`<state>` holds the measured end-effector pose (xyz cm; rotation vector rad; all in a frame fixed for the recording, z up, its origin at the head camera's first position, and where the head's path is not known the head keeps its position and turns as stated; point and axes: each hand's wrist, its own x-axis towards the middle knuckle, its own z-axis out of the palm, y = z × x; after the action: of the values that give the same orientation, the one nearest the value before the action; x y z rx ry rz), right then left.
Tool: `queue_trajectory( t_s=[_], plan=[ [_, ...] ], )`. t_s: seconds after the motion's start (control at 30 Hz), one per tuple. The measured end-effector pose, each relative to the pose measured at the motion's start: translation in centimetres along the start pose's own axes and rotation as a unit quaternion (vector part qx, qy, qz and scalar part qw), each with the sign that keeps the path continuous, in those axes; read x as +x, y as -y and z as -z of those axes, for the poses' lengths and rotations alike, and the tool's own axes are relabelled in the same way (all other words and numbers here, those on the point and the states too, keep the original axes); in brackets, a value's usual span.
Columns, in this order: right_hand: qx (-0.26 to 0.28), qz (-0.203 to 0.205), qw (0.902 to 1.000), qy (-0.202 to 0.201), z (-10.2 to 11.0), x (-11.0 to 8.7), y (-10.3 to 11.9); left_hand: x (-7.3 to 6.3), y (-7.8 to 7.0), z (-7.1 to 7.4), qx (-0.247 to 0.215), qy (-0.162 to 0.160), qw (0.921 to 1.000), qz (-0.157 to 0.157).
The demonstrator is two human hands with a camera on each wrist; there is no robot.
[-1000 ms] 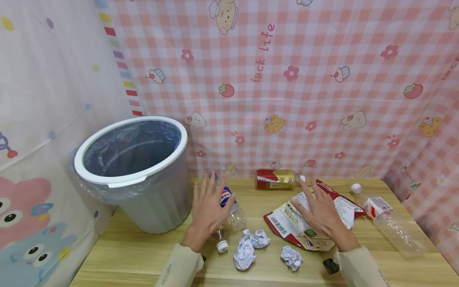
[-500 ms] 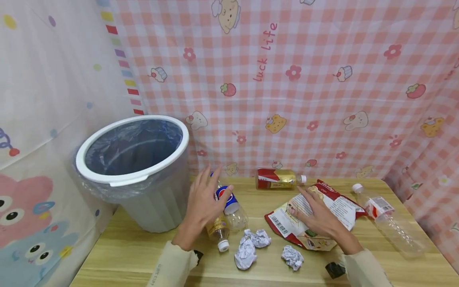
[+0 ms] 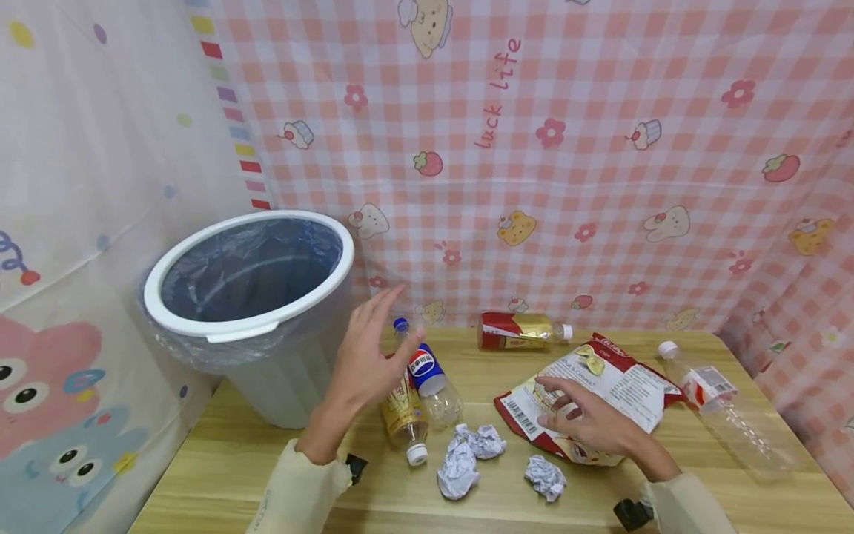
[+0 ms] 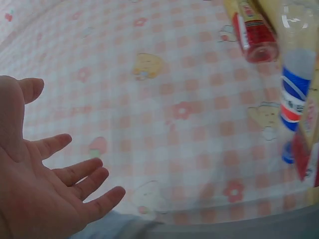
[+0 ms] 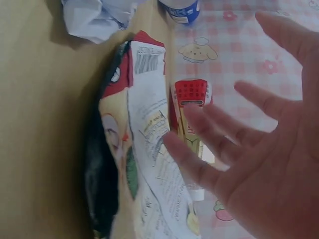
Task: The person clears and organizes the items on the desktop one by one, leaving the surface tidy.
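My left hand [image 3: 363, 363], with nothing in it, is raised above the table between the bin and two bottles. Its fingers spread apart in the left wrist view. Beneath and right of it lie a gold-labelled bottle [image 3: 405, 421] with a white cap and a clear Pepsi bottle [image 3: 437, 389] with a blue label. My right hand [image 3: 590, 419] hovers over a red and white chip bag [image 3: 620, 378], hiding part of it. Its fingers are loosely bent and grip nothing; the right wrist view shows the bag [image 5: 149, 134] beside them.
A grey bin [image 3: 287, 386] with a white rim and plastic liner stands at left. Crumpled paper balls [image 3: 458, 467] lie near the front. Another red and gold bottle [image 3: 514, 331] lies by the back curtain, and a clear bottle [image 3: 740, 430] lies at right.
My left hand has moved left and turned side-on, uncovering more of the two bottles. My right hand has lowered slightly and its fingers have bent, uncovering more of the bag.
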<state>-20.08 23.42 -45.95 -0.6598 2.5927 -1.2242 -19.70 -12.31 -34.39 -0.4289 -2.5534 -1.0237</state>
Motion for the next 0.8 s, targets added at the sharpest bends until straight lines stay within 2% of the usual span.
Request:
queue_trajectory(
  t_s=[0.17,0.37,0.47,0.63,0.8],
  plan=[
    [0.061,0.037,0.9949,0.071,-0.1,-0.3,-0.3,-0.2,-1.4,2.1,-0.047,-0.020,0.9984,-0.024],
    [0.090,0.023,0.9855,0.142,-0.3,-0.5,-0.7,-0.3,-2.8,5.2,-0.063,-0.082,0.9909,-0.086],
    [0.083,0.009,0.9839,0.158,-0.4,-0.6,-0.9,-0.2,-3.0,6.8,-0.063,-0.113,0.9862,-0.103],
    [0.065,-0.007,0.9832,0.170,-0.5,-0.6,-1.3,0.0,-2.3,9.5,-0.050,-0.152,0.9837,-0.083],
    [0.065,0.018,0.9814,0.180,-0.8,-0.7,-1.8,-0.1,-0.8,12.2,-0.018,-0.186,0.9814,-0.042]
  ],
)
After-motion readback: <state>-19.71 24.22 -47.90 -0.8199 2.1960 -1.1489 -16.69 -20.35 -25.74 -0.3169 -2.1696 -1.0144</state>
